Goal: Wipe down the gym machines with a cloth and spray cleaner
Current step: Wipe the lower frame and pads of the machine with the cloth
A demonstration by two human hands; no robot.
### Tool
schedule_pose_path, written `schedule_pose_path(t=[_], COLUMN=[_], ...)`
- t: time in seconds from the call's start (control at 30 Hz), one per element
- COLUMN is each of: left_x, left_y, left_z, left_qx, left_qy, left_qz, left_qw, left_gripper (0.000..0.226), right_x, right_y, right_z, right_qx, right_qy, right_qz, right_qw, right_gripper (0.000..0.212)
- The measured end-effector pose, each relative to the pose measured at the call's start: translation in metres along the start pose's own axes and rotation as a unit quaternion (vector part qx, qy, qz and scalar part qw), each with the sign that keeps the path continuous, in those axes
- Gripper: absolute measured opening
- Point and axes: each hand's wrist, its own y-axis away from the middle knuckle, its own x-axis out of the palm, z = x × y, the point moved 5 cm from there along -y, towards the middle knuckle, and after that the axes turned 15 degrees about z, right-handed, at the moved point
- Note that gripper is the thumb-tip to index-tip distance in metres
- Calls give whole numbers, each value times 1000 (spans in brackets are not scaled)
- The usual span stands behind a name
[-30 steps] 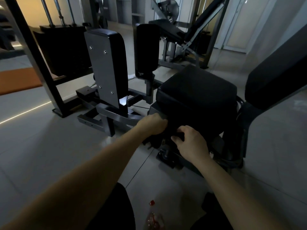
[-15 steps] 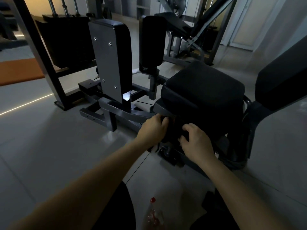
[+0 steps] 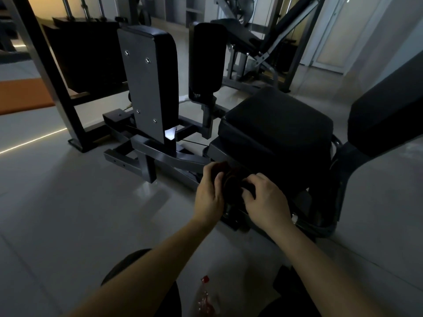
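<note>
Left hand (image 3: 209,197), right hand (image 3: 266,200), both curled round cloth (image 3: 230,178)

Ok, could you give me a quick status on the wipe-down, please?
Left hand and right hand grip the dark cloth at the seat front. Red-capped bottle on floor. Nothing blocking.

Location type: gym, indoor training floor.

Identifying equipment — a seated machine (image 3: 164,157) on a grey steel frame, fitted with a black padded seat cushion (image 3: 274,120), an angled backrest (image 3: 386,115) and two upright leg pads (image 3: 148,83) bolted to backing plates. A black weight stack (image 3: 84,53) stands behind it at left, with chrome guide rods (image 3: 68,8) rising above. A second machine (image 3: 263,42), with an inclined padded bench on a tubular frame, occupies the background.

Floor: pale tile (image 3: 68,213), with an orange mat (image 3: 25,94) at far left. Lighting is dim — a pale door (image 3: 332,30) stands at the far right.
</note>
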Motion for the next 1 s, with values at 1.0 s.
schedule_pose_path(t=[1.0], left_x=[-25], left_y=[-73], left_z=[-24], left_qx=[-310], left_qy=[-245], left_qz=[265], left_qw=[879], left_gripper=[31], right_x=[6], right_y=[-1], right_z=[-3], right_qx=[-12], right_qy=[15], right_qz=[-13], right_qw=[1000], right_gripper=[18])
